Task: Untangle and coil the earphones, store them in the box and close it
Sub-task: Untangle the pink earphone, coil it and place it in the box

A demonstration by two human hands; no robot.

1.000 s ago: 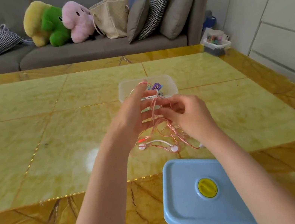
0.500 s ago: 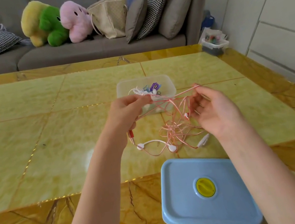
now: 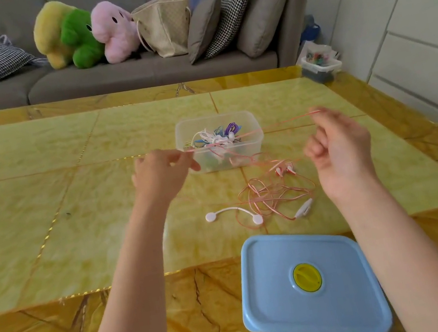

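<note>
Head view: the pink earphones (image 3: 269, 195) lie in a loose tangle on the worktop (image 3: 70, 192), one strand stretched taut between the left hand (image 3: 162, 173) and right hand (image 3: 338, 144), each pinching it, well apart. The cord looks light, limp and snag-prone; best held near the earbuds (image 3: 285, 169). The clear box (image 3: 255, 144), at 12 o'clock, already holds other cables; its blue lid (image 3: 311, 287) lies at 6.

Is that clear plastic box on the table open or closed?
Open. The clear box has no lid on it; its blue lid lies flat on the table nearer the person, and coiled earphones show inside.
</note>
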